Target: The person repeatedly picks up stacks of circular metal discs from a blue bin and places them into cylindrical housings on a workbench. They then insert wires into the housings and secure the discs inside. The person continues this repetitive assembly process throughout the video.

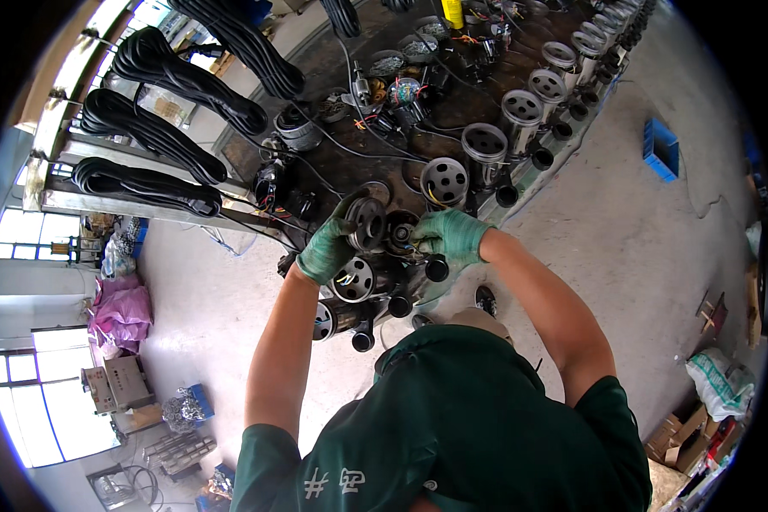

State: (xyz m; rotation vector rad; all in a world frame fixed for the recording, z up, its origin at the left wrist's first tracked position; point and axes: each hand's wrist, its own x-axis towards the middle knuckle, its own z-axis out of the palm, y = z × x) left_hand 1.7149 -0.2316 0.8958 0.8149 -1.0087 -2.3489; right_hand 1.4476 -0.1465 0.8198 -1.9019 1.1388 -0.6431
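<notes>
Left grip (326, 249) clamps round end cap (367, 224); right grip (448, 236) pinches wires at open motor body (401, 232) on counter (333, 162). Judged step: fitting cap; alignment needed.

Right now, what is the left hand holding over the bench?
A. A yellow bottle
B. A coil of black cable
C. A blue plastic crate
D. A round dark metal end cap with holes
D: the gloved left hand grips a round dark end cap beside the open motor housing, where the gloved right hand works; the black cable coils hang on the rack, untouched.
</notes>
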